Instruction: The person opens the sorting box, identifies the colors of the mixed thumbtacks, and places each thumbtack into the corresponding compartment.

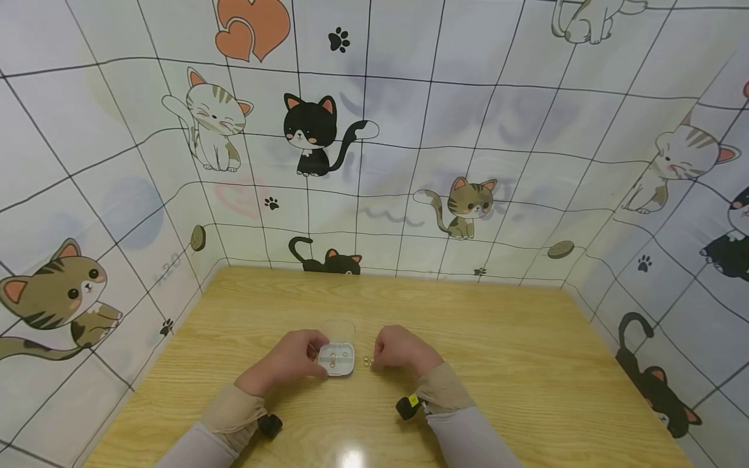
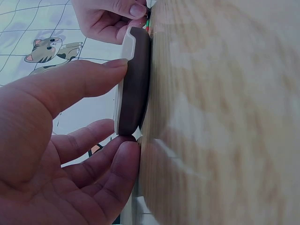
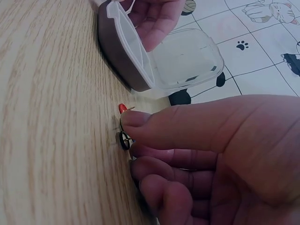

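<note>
A small box (image 1: 336, 360) with a white divided inside and a dark brown outer wall (image 2: 134, 89) lies on the table, its clear lid (image 3: 190, 58) swung back. Several tiny stud earrings sit in its compartments. My left hand (image 1: 295, 354) grips the box's left side, thumb on the near edge and fingers at the far side. Right of the box, my right hand (image 1: 400, 348) is down at a few loose stud earrings (image 1: 366, 359). Its thumb and index finger pinch one, mostly hidden. Beside the thumb tip show a red stud (image 3: 123, 108) and a black ring-shaped stud (image 3: 124, 140).
The wooden table (image 1: 497, 344) reaches back to a cat-printed cloth wall (image 1: 398, 162), which also encloses the left and right sides. Black wrist cameras (image 1: 270, 426) are strapped at both wrists.
</note>
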Motion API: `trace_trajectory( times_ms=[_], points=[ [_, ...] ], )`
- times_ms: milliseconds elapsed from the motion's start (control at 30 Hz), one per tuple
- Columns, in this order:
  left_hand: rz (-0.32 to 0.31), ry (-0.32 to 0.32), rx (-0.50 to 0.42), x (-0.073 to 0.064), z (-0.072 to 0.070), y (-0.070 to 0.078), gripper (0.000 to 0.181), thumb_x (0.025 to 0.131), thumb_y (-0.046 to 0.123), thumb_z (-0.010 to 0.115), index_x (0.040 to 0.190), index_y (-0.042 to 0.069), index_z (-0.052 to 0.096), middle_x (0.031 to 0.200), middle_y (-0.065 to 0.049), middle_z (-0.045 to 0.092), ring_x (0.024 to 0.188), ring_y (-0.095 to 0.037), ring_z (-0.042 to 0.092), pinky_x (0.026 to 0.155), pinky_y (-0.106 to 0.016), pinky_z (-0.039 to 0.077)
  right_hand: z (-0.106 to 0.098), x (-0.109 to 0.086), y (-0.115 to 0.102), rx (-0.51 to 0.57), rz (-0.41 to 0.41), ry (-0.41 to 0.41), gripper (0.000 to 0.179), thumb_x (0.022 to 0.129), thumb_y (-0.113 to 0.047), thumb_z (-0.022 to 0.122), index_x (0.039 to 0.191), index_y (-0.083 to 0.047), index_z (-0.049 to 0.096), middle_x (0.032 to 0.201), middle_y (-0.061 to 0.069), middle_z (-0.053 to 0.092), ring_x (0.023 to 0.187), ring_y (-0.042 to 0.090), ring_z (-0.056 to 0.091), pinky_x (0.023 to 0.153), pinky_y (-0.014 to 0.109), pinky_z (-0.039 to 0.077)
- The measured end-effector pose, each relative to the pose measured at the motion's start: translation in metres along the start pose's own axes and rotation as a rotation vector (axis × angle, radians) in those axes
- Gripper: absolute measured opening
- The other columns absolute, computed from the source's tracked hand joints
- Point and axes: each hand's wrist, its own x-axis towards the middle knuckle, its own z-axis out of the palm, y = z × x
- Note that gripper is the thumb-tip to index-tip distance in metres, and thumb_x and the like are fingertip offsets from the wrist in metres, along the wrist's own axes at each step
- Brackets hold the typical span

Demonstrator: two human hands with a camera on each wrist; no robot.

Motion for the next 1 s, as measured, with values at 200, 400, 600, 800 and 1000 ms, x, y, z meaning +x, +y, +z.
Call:
trace_trajectory(
  times_ms=[200,400,600,800,1000],
  points=[
    [0.002,0.010,0.009,-0.0009,0.0002,0.0007,0.050,0.072,0.014,0.096,0.116,0.008,0.073,0.096,-0.001,0.067,0.088,-0.016,0.058,0.077,-0.028,0.049,-0.0020,-0.0012,-0.0010,0.008,0.007,0.013,0.022,0.081,-0.010,0.085,0.064,-0.015,0.071,0.061,-0.009,0.058,0.057,0.009,0.049,0.055,0.025,0.040],
    [0.008,0.007,0.002,-0.0013,0.0004,0.0005,0.051,0.072,0.013,0.096,0.117,0.006,0.073,0.095,-0.002,0.067,0.088,-0.018,0.058,0.076,-0.029,0.049,-0.0036,-0.0012,-0.0025,0.004,0.015,0.022,0.023,0.082,-0.007,0.083,0.064,-0.015,0.071,0.061,-0.008,0.059,0.056,0.010,0.050,0.053,0.026,0.041],
    [0.004,0.007,0.013,-0.0016,0.0005,-0.0014,0.050,0.072,0.015,0.096,0.116,0.008,0.073,0.096,-0.001,0.067,0.088,-0.016,0.058,0.075,-0.027,0.049,-0.0018,-0.0005,-0.0027,-0.008,-0.009,0.050,0.026,0.083,-0.004,0.080,0.062,-0.013,0.069,0.057,-0.008,0.053,0.054,0.010,0.047,0.053,0.026,0.039],
    [0.001,0.008,0.008,-0.0019,0.0005,0.0000,0.050,0.072,0.015,0.097,0.116,0.008,0.074,0.096,0.000,0.067,0.088,-0.016,0.058,0.076,-0.027,0.049,-0.0011,0.0004,-0.0021,-0.006,-0.025,0.074,0.039,0.084,0.000,0.074,0.054,-0.017,0.056,0.052,-0.010,0.041,0.051,0.009,0.039,0.052,0.026,0.033],
    [0.005,0.007,0.014,-0.0015,0.0007,0.0014,0.050,0.072,0.013,0.096,0.116,0.008,0.073,0.096,-0.001,0.067,0.089,-0.017,0.058,0.077,-0.029,0.049,-0.0014,0.0012,-0.0025,-0.016,-0.031,0.110,0.030,0.086,0.000,0.070,0.061,-0.014,0.065,0.056,-0.010,0.048,0.052,0.008,0.044,0.053,0.025,0.036]
  ],
)
